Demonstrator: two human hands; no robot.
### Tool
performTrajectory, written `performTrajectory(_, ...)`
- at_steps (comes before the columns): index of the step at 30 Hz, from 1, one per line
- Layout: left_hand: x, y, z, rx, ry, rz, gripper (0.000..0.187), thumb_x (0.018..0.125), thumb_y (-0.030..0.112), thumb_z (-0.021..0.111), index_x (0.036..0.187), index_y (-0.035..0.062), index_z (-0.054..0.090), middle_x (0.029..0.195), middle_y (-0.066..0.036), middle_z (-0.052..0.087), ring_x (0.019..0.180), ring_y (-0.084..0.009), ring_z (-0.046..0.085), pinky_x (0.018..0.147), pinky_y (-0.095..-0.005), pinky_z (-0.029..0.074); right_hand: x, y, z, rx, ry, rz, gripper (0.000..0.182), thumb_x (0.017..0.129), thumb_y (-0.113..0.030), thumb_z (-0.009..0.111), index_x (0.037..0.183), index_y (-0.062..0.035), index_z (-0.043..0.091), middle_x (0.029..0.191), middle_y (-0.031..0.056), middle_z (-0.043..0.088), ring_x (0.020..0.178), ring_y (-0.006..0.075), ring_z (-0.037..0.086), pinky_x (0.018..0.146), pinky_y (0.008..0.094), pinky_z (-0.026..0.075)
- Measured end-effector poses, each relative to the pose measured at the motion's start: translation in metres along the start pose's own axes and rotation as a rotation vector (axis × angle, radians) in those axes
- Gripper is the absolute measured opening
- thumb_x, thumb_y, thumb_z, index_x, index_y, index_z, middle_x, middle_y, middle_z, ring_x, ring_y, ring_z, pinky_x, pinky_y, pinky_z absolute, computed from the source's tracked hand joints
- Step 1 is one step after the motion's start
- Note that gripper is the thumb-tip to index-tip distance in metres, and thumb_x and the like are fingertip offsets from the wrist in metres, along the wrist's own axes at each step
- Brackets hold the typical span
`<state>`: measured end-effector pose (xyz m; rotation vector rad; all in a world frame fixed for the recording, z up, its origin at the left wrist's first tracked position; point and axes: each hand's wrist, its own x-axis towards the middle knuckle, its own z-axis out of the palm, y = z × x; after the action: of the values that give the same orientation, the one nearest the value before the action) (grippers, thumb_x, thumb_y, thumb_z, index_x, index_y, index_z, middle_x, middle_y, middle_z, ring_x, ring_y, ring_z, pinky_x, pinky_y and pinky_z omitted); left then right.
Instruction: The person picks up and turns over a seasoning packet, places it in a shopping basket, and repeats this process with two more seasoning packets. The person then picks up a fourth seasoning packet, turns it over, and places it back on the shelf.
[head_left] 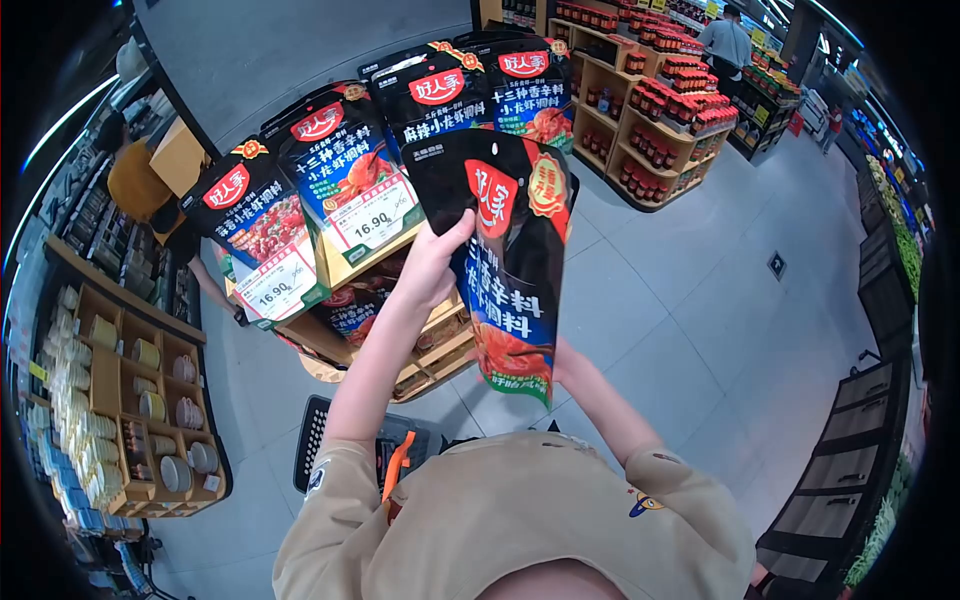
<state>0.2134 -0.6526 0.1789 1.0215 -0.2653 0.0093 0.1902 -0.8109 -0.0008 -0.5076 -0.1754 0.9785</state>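
My left hand point(438, 262) grips a black seasoning packet point(505, 275) by its left edge, thumb across the front. The packet stands upright before my chest, its printed front toward me, with a red logo, white lettering and a crayfish picture. My right forearm point(605, 400) reaches up to the packet's lower right side; the right hand is mostly hidden behind it, so its fingers do not show. Just beyond, similar packets point(335, 150) stand in a row on a wooden display stand point(440, 335), with price cards point(370, 222) reading 16.90 in front.
A black shopping basket point(312, 440) is low on my left. Shelves of bowls and cups point(150, 400) stand farther left. Wooden shelves of red-topped jars point(660, 130) are at back right, where a person point(725, 45) stands. Another person in yellow point(140, 185) is at left. Dark cabinets point(835, 480) line the right.
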Motion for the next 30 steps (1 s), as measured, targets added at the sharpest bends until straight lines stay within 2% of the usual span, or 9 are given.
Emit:
performTrajectory(5, 0.032, -0.06, -0.019, -0.851, -0.782, -0.328, 0.028, 0.082, 0.023, 0.047, 0.096, -0.0008, 0.045, 0.067, -0.003, 0.041, 0.063, -0.0132, 0.045, 0.074, -0.026, 0.039, -0.012, 0.006, 0.017, -0.015, -0.191, -0.049, 0.058, 0.082, -0.03, 0.052, 0.127, -0.0022, 0.028, 0.124, 0.0151, 0.04, 0.11, 0.0262, 0.045, 0.093, 0.0421, 0.036)
performTrajectory(7, 0.023, -0.072, -0.002, -1.116, -0.804, -0.318, 0.03, 0.08, 0.023, 0.051, 0.097, -0.0008, 0.043, 0.069, -0.003, 0.042, 0.065, -0.013, 0.045, 0.075, -0.0253, 0.037, -0.017, 0.006, 0.025, 0.016, -0.186, -0.039, 0.064, 0.076, -0.025, 0.06, 0.126, -0.0027, 0.028, 0.123, 0.0147, 0.042, 0.11, 0.0282, 0.044, 0.093, 0.0459, 0.036)
performTrajectory(11, 0.016, -0.072, 0.005, -1.3, -0.456, -0.493, 0.028, 0.08, 0.023, 0.052, 0.092, -0.0006, 0.043, 0.069, -0.003, 0.042, 0.063, -0.0124, 0.044, 0.07, -0.0232, 0.038, -0.029, 0.003, 0.036, 0.278, -0.208, -0.018, 0.063, 0.075, -0.014, 0.06, 0.126, -0.0026, 0.026, 0.121, 0.0144, 0.042, 0.109, 0.03, 0.045, 0.091, 0.0479, 0.038)
performTrajectory(13, 0.016, -0.079, 0.006, -1.278, -0.544, -0.468, 0.032, 0.08, 0.026, 0.053, 0.094, -0.0014, 0.044, 0.071, -0.003, 0.043, 0.064, -0.0124, 0.044, 0.072, -0.0232, 0.038, -0.033, 0.005, 0.028, -0.058, 0.001, -0.177, 0.062, 0.074, -0.009, 0.058, 0.126, -0.0026, 0.025, 0.121, 0.0158, 0.042, 0.109, 0.0287, 0.045, 0.091, 0.0445, 0.039)
performTrajectory(17, 0.028, -0.107, 0.001, -1.382, -0.693, -0.411, 0.051, 0.08, 0.037, 0.051, 0.106, -0.006, 0.043, 0.079, -0.009, 0.05, 0.072, -0.0165, 0.051, 0.081, -0.0261, 0.041, -0.037, 0.007, 0.044, -0.091, 0.078, -0.279, 0.061, 0.072, -0.003, 0.058, 0.124, -0.0009, 0.025, 0.119, 0.0152, 0.043, 0.108, 0.025, 0.046, 0.091, 0.0381, 0.04)
performTrajectory(19, 0.007, -0.058, 0.018, -0.899, -0.397, -0.43, 0.061, 0.079, 0.04, 0.052, 0.118, -0.0048, 0.036, 0.097, -0.016, 0.053, 0.09, -0.0227, 0.053, 0.091, -0.0294, 0.037, -0.039, 0.006, 0.053, -0.176, 0.126, -0.312, 0.059, 0.072, -0.003, 0.058, 0.122, 0.0004, 0.028, 0.117, 0.0151, 0.044, 0.106, 0.0242, 0.047, 0.09, 0.0375, 0.04)
performTrajectory(20, 0.016, -0.074, 0.009, -0.829, -0.479, -0.381, 0.071, 0.076, 0.043, 0.054, 0.125, -0.0021, 0.029, 0.116, -0.022, 0.043, 0.108, -0.0279, 0.045, 0.098, -0.0321, 0.032, -0.041, 0.006, 0.055, -0.268, 0.175, -0.352, 0.057, 0.072, -0.003, 0.059, 0.121, 0.0016, 0.03, 0.116, 0.015, 0.046, 0.105, 0.0233, 0.048, 0.089, 0.0369, 0.041)
performTrajectory(21, 0.012, -0.072, 0.003, -0.776, -0.489, -0.385, 0.062, 0.086, 0.042, 0.033, 0.13, 0.0005, 0.019, 0.127, -0.023, 0.03, 0.118, -0.0304, 0.033, 0.1, -0.0316, 0.029, -0.043, 0.005, 0.056, -0.262, 0.178, -0.35, 0.057, 0.072, -0.003, 0.059, 0.121, 0.0016, 0.03, 0.116, 0.015, 0.046, 0.105, 0.0233, 0.048, 0.089, 0.0369, 0.041)
performTrajectory(30, -0.045, -0.075, -0.037, -0.437, 0.095, -0.374, 0.059, 0.086, 0.045, 0.029, 0.127, 0.0026, 0.03, 0.124, -0.019, 0.039, 0.112, -0.0292, 0.041, 0.094, -0.034, 0.036, -0.049, -0.008, 0.058, -0.32, 0.389, -0.502, 0.044, 0.074, -0.005, 0.056, 0.113, 0.0059, 0.039, 0.109, 0.0183, 0.05, 0.098, 0.0244, 0.052, 0.085, 0.0364, 0.043)
